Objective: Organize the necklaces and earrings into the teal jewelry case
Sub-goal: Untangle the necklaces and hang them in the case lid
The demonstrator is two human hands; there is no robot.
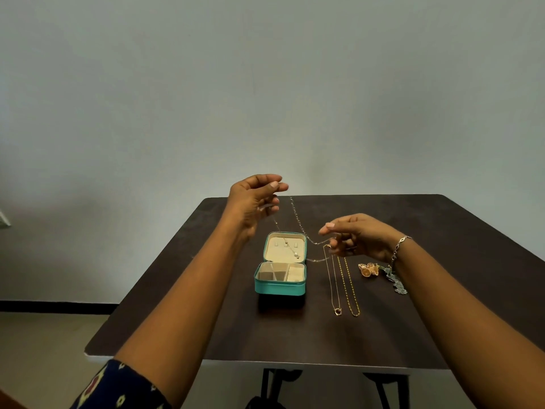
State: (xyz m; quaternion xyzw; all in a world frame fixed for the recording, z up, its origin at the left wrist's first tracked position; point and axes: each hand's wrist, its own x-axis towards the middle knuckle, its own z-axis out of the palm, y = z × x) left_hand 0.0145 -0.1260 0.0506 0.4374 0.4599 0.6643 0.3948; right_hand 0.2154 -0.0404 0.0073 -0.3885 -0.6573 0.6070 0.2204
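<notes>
Silver necklace (295, 215): held in the air above the open teal jewelry case (279, 287), which stands mid-bench. Left grip (256, 199), raised, pinches one end of the chain; right grip (356, 237), lower, pinches the other. The pendant dangles before the lid lining. Step in hand, by judgement: stowing this necklace. Next move calls for lowering it in without tangling. Two gold necklaces (349, 290), gold earrings (368, 270) and silver earrings (398, 284) lie on the bench (206, 320) right of the case; none obstructs.
</notes>
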